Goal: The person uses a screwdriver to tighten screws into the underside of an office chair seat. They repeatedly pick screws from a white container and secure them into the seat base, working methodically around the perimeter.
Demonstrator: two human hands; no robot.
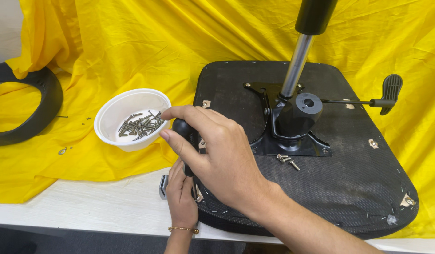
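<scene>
The right hand (217,155) is gripping a black-handled screwdriver (183,129) at the upturned black fabric seat's (358,178) nine-o'clock edge, the left hand (181,195) is steadying its shaft, and loose screws are waiting in the white plastic bowl (115,113).

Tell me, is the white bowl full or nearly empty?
Nearly empty: the white bowl holds only a small heap of screws on its bottom, with its white inner wall bare above them.

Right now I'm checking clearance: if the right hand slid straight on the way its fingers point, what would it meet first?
Probably the white bowl of screws: the right hand, wrapped round a black tool handle, points left toward the rim just beyond its fingertips, though depth is unclear.
</scene>
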